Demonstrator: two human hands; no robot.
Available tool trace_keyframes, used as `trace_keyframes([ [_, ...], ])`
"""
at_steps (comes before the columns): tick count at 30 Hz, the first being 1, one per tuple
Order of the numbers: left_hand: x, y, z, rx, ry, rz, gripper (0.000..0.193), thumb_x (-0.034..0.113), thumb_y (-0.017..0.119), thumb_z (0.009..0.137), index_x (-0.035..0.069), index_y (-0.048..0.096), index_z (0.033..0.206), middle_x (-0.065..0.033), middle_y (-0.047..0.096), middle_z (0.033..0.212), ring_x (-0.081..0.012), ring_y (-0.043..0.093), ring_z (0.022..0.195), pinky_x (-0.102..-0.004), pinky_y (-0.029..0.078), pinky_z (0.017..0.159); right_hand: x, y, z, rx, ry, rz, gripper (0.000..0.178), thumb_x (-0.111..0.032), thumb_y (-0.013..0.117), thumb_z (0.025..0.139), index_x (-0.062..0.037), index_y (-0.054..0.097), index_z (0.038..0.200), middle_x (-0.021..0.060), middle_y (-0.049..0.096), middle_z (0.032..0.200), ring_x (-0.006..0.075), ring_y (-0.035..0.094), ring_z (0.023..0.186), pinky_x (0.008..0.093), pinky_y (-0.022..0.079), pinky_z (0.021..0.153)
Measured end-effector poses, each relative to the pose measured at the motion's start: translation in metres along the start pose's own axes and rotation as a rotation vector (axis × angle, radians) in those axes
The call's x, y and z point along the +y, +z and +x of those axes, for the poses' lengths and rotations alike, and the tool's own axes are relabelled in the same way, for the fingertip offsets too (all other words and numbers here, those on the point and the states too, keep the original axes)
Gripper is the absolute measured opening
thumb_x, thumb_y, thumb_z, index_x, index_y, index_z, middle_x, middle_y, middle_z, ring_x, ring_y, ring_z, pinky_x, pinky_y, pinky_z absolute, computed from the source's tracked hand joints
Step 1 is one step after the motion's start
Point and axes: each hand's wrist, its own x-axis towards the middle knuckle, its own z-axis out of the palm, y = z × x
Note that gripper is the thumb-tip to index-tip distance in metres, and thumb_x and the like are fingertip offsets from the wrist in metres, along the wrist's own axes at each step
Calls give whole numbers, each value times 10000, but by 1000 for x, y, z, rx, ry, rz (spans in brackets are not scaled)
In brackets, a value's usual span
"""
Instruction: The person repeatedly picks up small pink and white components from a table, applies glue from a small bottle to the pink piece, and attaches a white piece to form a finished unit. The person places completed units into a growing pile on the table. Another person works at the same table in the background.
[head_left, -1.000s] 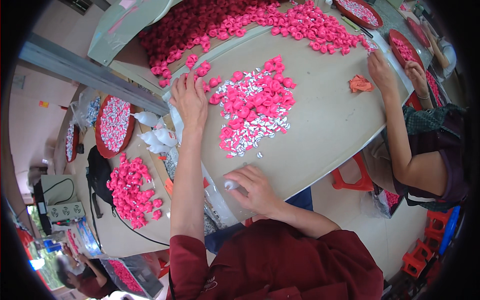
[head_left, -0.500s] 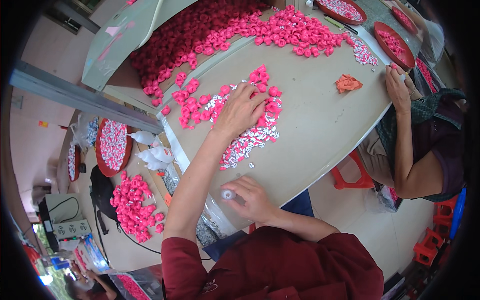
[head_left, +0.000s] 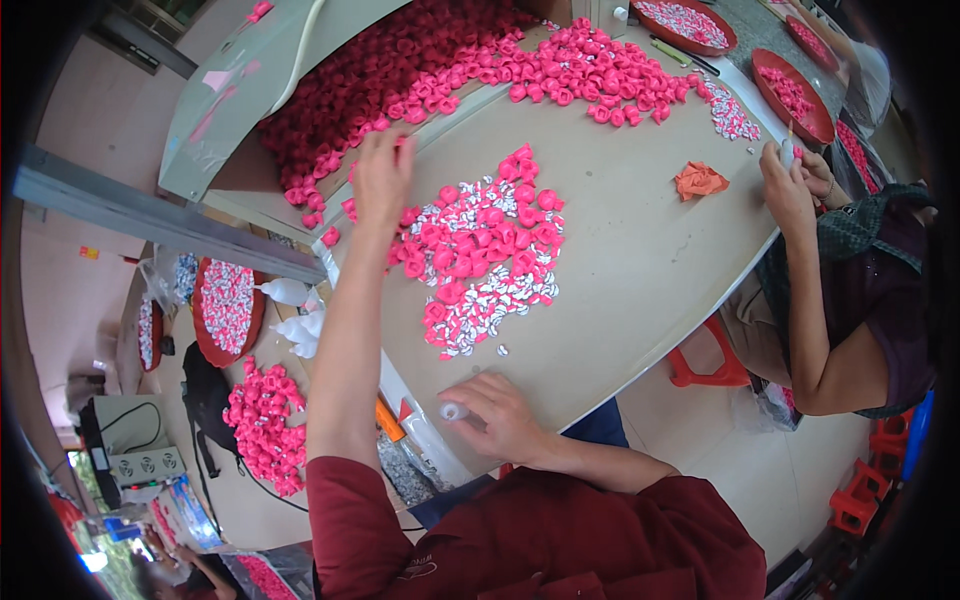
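Observation:
My left hand [head_left: 382, 182] is over the far left edge of the table, beside the lip of a bin of pink hollow plastic pieces [head_left: 400, 70]. A bit of pink shows by its fingertips, but motion blur hides whether they hold it. Near the table's front edge, my right hand [head_left: 500, 418] is closed around a small white squeeze bottle [head_left: 453, 411], seen end-on. Between my hands lies a spread of pink pieces [head_left: 470, 250] mixed with small white-and-pink curved parts [head_left: 510, 305].
A crumpled orange scrap [head_left: 700, 180] lies on the table [head_left: 620, 260]. A co-worker's hands [head_left: 795, 190] hold a white bottle at the right edge. White bottles [head_left: 300, 330], a red tray of small parts [head_left: 228, 310] and a pink heap [head_left: 265, 425] are on the left. A metal bar [head_left: 170, 215] crosses there.
My left hand has moved from the pile up and left to the bin's edge. More pink pieces lie over the small parts. My right hand keeps the bottle in nearly the same place.

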Motion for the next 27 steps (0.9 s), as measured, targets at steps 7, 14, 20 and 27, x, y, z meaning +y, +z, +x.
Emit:
trace_keyframes([
  [7, 4, 9, 1, -129, 164, 298, 354, 354, 600, 785, 111, 631, 1040, -125, 505, 1142, -292, 395, 1125, -455, 290, 895, -1, -4, 0, 21, 5, 18, 316, -66, 678, 663, -55, 600, 969, 77, 603, 916, 250, 548, 826, 344, 432, 729],
  [14, 102, 41, -4, -621, 478, -117, 434, 383, 588, 792, 73, 574, 1095, -158, 507, 1151, -310, 379, 1205, -451, 286, 974, -1, -4, 2, -6, 19, 10, 266, -121, 649, 728, -54, 582, 977, 74, 591, 912, 238, 533, 843, 343, 413, 770],
  [20, 40, 52, 25, -481, 51, 34, 289, 299, 590, 790, 45, 621, 924, -151, 560, 985, -296, 503, 987, -419, 395, 833, -1, -5, 1, -42, -10, 37, 278, -110, 645, 720, -39, 575, 980, 72, 585, 915, 241, 526, 863, 352, 408, 782],
  [27, 62, 18, 14, -294, 196, -23, 289, 218, 612, 776, 30, 606, 995, -161, 556, 932, -335, 548, 880, -408, 438, 799, 1, -6, -1, -42, 10, 41, 284, -96, 646, 709, -47, 568, 977, 71, 585, 926, 236, 532, 869, 346, 408, 773],
])
